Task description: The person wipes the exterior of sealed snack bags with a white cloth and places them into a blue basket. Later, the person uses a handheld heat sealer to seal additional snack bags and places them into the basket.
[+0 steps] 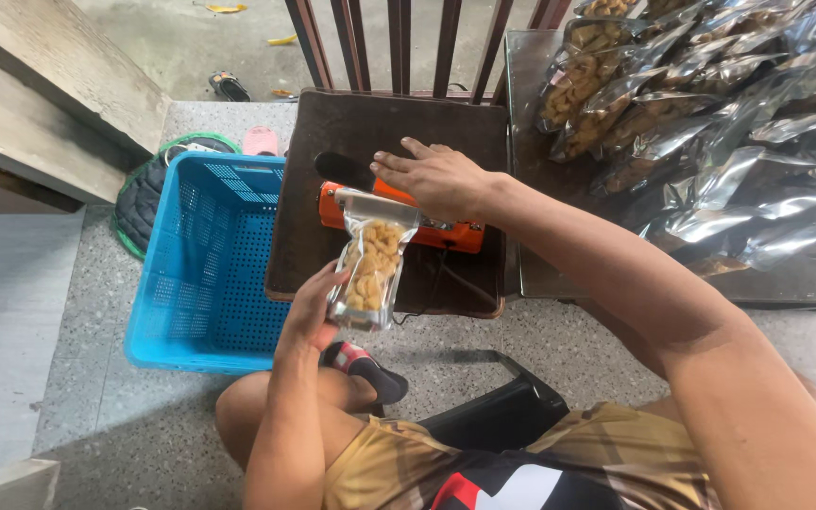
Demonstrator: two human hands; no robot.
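Left hand (312,312) grips one snack pouch (371,272); right hand (436,178), grip open, presses one orange sealer (446,232)

Clear snack pouch (371,269) of golden fried pieces, upright, top edge in orange heat sealer (399,219) on dark board

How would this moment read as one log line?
left hand: holds clear snack pouch | right hand: presses orange heat sealer | pouch top in sealer | blue plastic crate beside
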